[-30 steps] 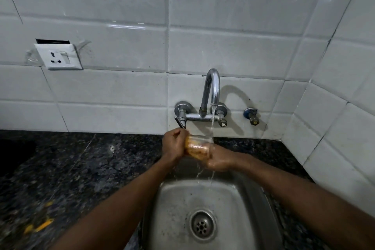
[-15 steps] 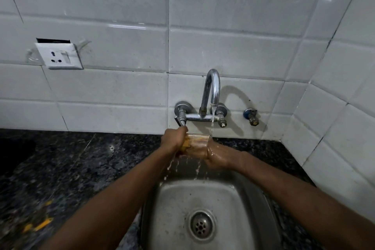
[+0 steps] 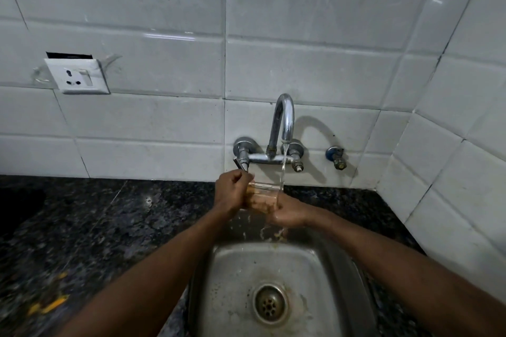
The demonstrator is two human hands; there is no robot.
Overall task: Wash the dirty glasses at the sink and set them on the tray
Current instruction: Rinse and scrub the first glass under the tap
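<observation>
In the head view, the glass [image 3: 263,196] lay on its side in the air above the far edge of the sink [image 3: 219,295], between both hands and just under the tap [image 3: 283,117]. The stream [image 3: 283,167] struck its right end and brownish water dripped off below. The glass looked light and rigid, but wet, so likely slippery, and it would break if dropped on the steel. Its sides were the safest hold, with a palm under it. The left hand [image 3: 232,192] was curled round the left end, knuckles up. Whether its fingers reached inside could not be told. The right hand [image 3: 290,213] cupped the right end from below, fingers wrapped round the wall. Both forearms reached in from the near edge and met over the basin. No tray was in view. Yellow scraps [image 3: 49,306] lay on the counter [image 3: 109,227] at near left.
</observation>
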